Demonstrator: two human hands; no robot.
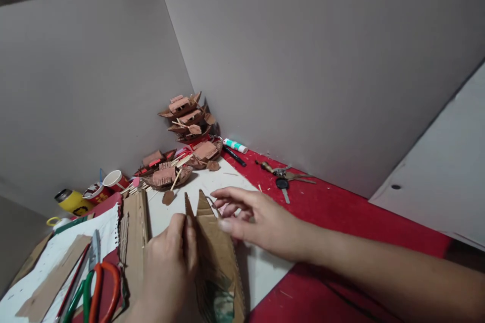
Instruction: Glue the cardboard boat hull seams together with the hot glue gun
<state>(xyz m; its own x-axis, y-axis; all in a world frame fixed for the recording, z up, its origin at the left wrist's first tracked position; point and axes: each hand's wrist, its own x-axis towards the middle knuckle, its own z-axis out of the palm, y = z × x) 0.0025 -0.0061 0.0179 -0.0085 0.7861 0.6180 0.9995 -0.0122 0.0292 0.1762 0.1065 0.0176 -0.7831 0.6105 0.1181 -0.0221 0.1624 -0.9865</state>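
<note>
My left hand (pixel 170 262) pinches a folded, pointed piece of brown cardboard (pixel 215 252) near its upper left edge and holds it upright on a white sheet (pixel 261 267). My right hand (pixel 253 217) hovers just right of the cardboard's tip, its fingers spread and slightly curled, holding nothing. Several small cardboard model boats (pixel 189 116) stand stacked in the wall corner beyond, with more of the model boats (pixel 166 174) lying lower on the table.
A red table (pixel 341 212) carries a glue stick (pixel 235 146), a black pen (pixel 234 156) and keys (pixel 284 176). Scissors with orange and green handles (pixel 94 292), cardboard strips (pixel 134 227), paper cups (pixel 113 180) and a yellow bottle (pixel 71 201) crowd the left.
</note>
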